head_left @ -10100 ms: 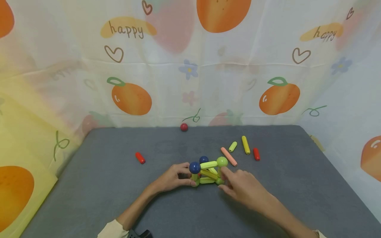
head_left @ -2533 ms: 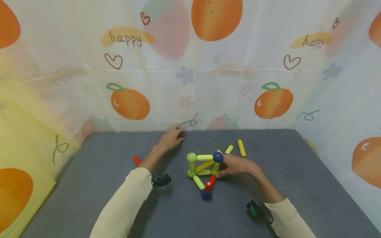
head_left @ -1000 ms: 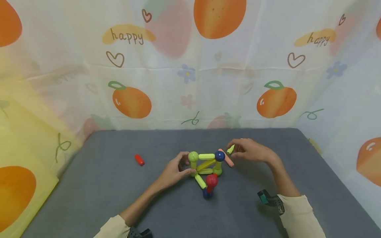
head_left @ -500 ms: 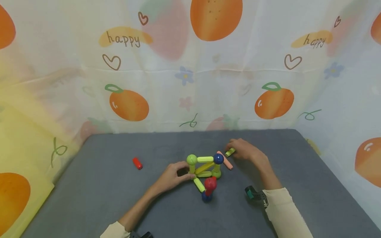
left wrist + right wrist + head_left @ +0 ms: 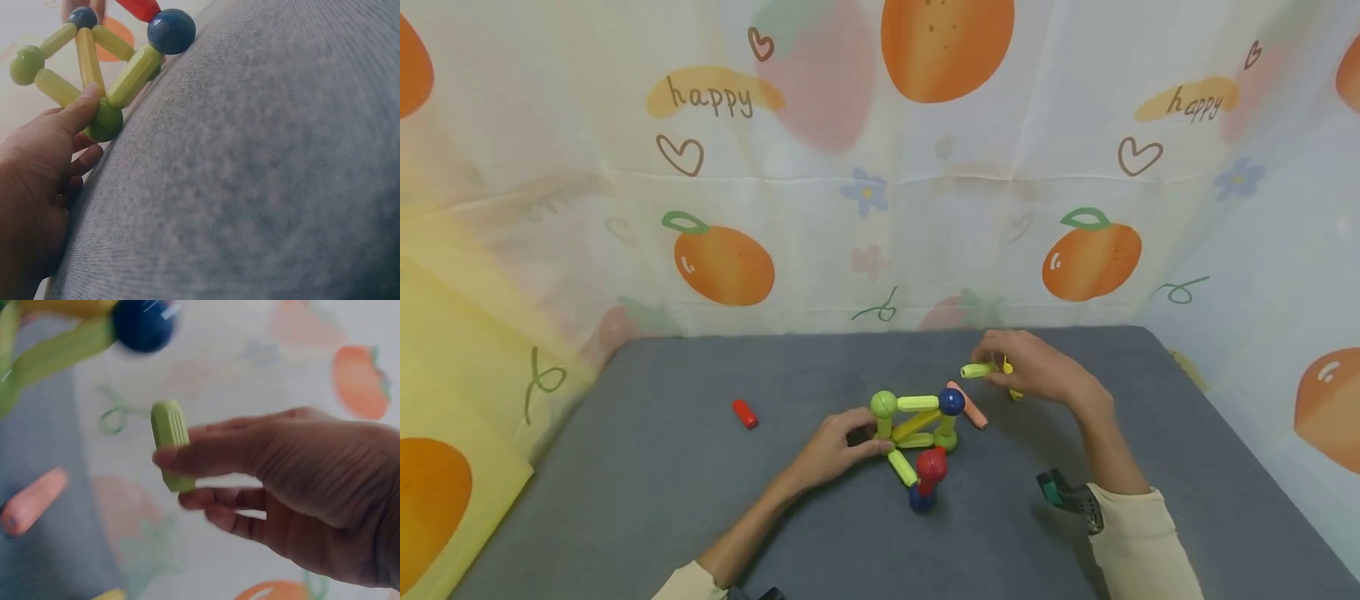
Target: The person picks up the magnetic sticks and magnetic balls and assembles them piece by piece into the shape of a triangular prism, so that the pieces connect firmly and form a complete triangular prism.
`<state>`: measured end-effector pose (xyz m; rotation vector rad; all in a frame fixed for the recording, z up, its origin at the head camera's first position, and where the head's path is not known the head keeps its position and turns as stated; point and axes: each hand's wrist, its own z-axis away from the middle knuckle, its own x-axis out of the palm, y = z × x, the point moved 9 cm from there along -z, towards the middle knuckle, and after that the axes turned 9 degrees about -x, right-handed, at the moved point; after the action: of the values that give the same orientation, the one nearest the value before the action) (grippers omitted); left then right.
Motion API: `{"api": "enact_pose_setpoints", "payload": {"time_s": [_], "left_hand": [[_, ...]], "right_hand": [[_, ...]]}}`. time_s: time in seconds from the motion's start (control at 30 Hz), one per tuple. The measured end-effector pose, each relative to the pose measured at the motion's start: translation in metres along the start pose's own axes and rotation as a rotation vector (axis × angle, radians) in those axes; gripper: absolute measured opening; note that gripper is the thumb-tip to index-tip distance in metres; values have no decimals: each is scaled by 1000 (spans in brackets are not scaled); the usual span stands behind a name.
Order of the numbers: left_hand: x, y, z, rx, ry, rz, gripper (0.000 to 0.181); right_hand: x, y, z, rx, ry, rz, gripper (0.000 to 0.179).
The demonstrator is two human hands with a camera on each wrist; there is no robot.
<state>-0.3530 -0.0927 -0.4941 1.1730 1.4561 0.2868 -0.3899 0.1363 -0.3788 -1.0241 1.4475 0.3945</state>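
A frame of magnetic rods and balls stands on the table, with light green and yellow rods joined by green and blue balls. At its front a red ball tops a red rod above a blue ball. My left hand grips the frame's lower left corner, thumb on a green ball in the left wrist view. My right hand pinches a short light green magnetic rod between thumb and fingers, raised behind the frame's right side. The right wrist view shows this rod touching nothing else.
A pink rod lies just right of the frame. Partly behind my right hand is a yellow rod. Farther left lies a short red rod. A printed curtain hangs behind the grey table.
The frame was turned round, and the red ball from the back edge now sits on its upright red rod. My right hand has picked up the short green rod; my left returned to the frame.
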Motion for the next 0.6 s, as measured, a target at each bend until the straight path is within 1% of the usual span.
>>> {"api": "enact_pose_setpoints", "payload": {"time_s": [0.07, 0.13, 0.23, 0.3, 0.4, 0.5, 0.6], "left_hand": [[0, 1, 0, 4, -2, 7, 13], [-1, 1, 0, 4, -5, 13, 13], [-1, 1, 1, -1, -13, 17, 13], [-1, 1, 1, -7, -15, 10, 13], [-1, 0, 1, -9, -11, 2, 13], [-1, -2, 0, -9, -8, -5, 13], [0, -2, 0, -7, -15, -4, 13]], "right_hand": [[-10, -18, 0, -76, 26, 2, 21], [-15, -37, -1, -160, 36, -1, 23], [-15, -61, -1, -273, 14, -36, 25], [-11, -73, -3, -319, -20, -60, 24], [-1, -85, -8, -348, -75, -75, 26], [9, -91, -14, -349, -113, -26, 26], [16, -92, -17, -329, -136, 38, 25]]}}
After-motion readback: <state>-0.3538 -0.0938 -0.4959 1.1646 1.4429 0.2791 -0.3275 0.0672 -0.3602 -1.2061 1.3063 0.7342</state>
